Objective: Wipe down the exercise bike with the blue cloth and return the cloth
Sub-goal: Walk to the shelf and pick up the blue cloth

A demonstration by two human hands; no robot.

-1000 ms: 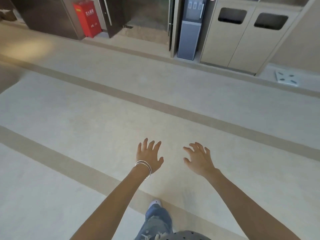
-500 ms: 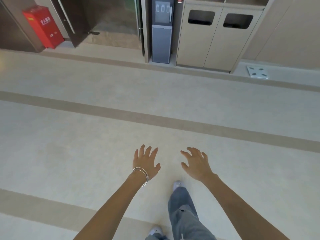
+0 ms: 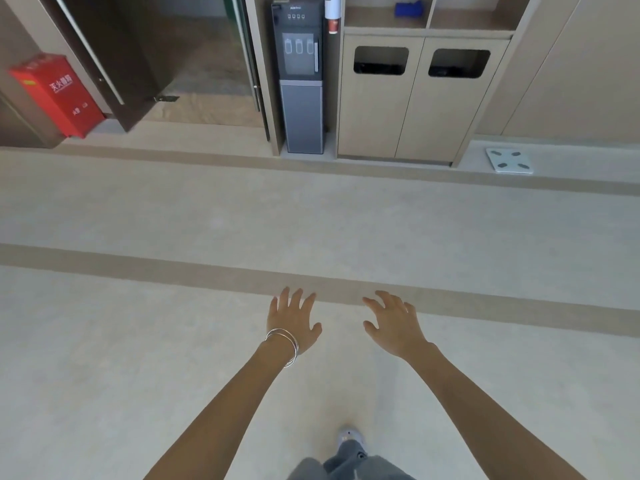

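A blue cloth [image 3: 409,9] lies crumpled on the shelf above the beige bin cabinet [image 3: 420,98], at the top of the view, far ahead of both hands. My left hand [image 3: 293,318], with thin bangles on the wrist, is stretched out over the floor with fingers spread and holds nothing. My right hand [image 3: 393,322] hovers beside it, fingers relaxed and slightly bent, also empty. No exercise bike is in view.
A grey water dispenser [image 3: 300,81] stands left of the bin cabinet. A red fire-extinguisher box [image 3: 57,95] sits at the far left by a dark open door [image 3: 104,57]. A white scale [image 3: 509,161] lies on the floor at right. Pale floor with darker stripes [image 3: 173,268] stretches ahead.
The view has swung and moved closer to the cabinet and dispenser, and the shelf with the blue cloth has come into view. Both hands stay outstretched and empty.
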